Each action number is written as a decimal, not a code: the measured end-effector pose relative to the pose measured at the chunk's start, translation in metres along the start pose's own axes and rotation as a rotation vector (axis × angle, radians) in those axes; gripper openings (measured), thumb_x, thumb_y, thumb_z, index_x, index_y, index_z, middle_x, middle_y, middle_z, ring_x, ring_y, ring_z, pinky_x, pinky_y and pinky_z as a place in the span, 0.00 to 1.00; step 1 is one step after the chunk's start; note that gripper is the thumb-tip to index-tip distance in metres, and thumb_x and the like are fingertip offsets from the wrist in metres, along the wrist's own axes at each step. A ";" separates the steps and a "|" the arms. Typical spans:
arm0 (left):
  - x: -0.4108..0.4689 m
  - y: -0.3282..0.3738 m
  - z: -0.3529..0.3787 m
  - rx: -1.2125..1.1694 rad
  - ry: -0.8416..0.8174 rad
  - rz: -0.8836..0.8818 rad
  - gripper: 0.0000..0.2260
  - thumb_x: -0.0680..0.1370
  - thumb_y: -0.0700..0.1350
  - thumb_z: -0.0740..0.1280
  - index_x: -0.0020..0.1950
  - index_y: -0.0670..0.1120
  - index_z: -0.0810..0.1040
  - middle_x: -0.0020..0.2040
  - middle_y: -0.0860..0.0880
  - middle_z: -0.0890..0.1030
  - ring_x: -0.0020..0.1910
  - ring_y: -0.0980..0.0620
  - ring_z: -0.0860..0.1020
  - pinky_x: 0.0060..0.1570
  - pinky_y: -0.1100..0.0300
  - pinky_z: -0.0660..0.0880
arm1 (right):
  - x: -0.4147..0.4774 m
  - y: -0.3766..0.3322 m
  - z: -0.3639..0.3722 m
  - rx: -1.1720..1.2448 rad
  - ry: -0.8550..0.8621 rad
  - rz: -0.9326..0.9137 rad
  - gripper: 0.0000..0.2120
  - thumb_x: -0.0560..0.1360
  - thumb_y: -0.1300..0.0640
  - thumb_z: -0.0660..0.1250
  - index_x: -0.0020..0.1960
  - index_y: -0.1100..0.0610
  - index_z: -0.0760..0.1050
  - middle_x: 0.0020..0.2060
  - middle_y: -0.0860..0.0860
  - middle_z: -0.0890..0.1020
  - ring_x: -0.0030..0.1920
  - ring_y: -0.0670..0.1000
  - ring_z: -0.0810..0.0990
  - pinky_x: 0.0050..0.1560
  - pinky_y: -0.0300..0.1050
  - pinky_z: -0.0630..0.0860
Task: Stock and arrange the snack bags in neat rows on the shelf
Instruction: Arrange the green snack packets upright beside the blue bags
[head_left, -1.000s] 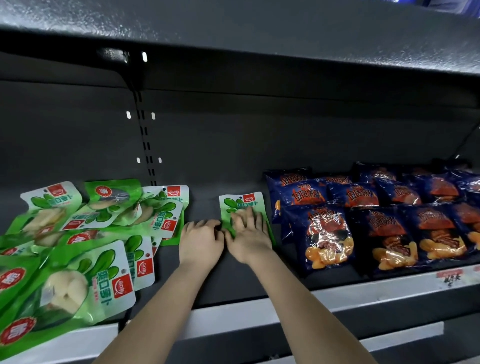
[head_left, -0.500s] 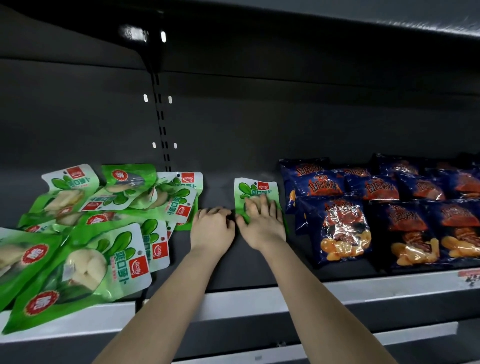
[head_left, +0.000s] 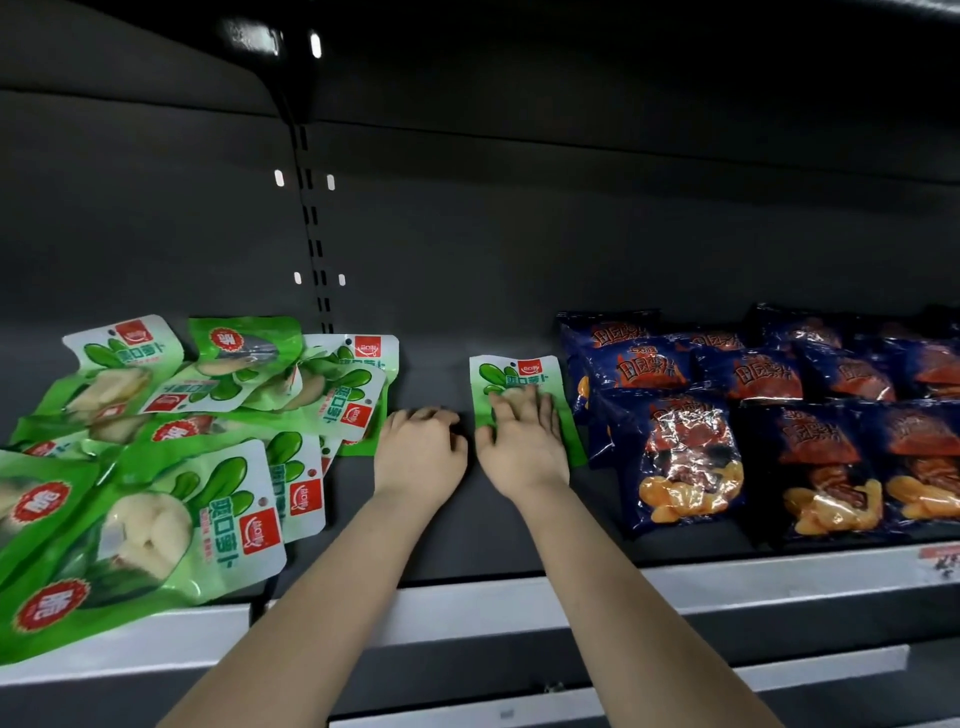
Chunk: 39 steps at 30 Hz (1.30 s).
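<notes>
A: Looking first at the lone green bag. Lies flat on the dark shelf, in the gap between two groups, logo end farther back.

B: Looks like what?

A: Glossy green and white, printed with darker green leaf shapes, a small red square logo at the top right corner, green characters beside it.

B: Held down?

A: Pressed by the right hand, fingers straight and spread flat across the lower half, nothing gripped. Just to its left, the left hand, knuckles up on the bare shelf, fingers curled under, nothing seen inside the curl.

B: And around it?

A: On the right, just beside its lower corner, rows of dark blue bags with orange print and golden snack pieces pictured on the front. On the left, beyond the left hand, a loose overlapping pile of matching green bags, turned at many angles, pale white chunks showing through clear panels.

B: Anything hard to make out?

A: Lower half of the lone bag covered by the right palm and fingers, contents unseen. Left fingertips tucked out of sight. Nearest green bags cut off at the left edge, far blue bags cut off at the right and lost in shadow toward the back. Small print too blurred to read, likewise the price tag on the pale front strip
</notes>
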<state>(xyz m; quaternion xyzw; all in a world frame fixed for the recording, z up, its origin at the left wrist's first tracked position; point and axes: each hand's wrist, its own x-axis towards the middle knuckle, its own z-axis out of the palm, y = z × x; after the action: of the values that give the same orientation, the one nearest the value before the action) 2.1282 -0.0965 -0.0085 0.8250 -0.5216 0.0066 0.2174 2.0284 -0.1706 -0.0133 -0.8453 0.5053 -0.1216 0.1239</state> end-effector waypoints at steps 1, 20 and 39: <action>-0.001 0.001 0.001 0.029 -0.016 0.011 0.17 0.77 0.46 0.59 0.65 0.49 0.74 0.65 0.49 0.76 0.63 0.45 0.71 0.65 0.57 0.62 | 0.000 0.000 0.000 0.003 0.001 -0.002 0.25 0.80 0.50 0.52 0.77 0.49 0.56 0.77 0.59 0.46 0.77 0.60 0.43 0.76 0.51 0.42; -0.014 -0.008 -0.002 -0.014 -0.101 0.092 0.19 0.80 0.46 0.54 0.71 0.46 0.68 0.73 0.46 0.67 0.73 0.47 0.62 0.73 0.57 0.55 | -0.014 -0.004 -0.012 0.099 0.217 -0.164 0.20 0.79 0.56 0.58 0.70 0.56 0.69 0.75 0.57 0.60 0.76 0.56 0.55 0.74 0.53 0.40; 0.007 -0.053 -0.091 0.190 0.246 0.195 0.17 0.77 0.43 0.59 0.66 0.45 0.74 0.68 0.46 0.73 0.69 0.45 0.66 0.72 0.52 0.53 | -0.001 -0.068 -0.024 0.204 0.193 -0.322 0.20 0.80 0.55 0.56 0.71 0.55 0.67 0.75 0.55 0.60 0.75 0.54 0.58 0.75 0.53 0.44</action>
<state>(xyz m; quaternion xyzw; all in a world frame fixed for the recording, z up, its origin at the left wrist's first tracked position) 2.1966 -0.0507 0.0567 0.7803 -0.5656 0.1777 0.1988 2.0758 -0.1410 0.0318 -0.8825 0.3585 -0.2708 0.1387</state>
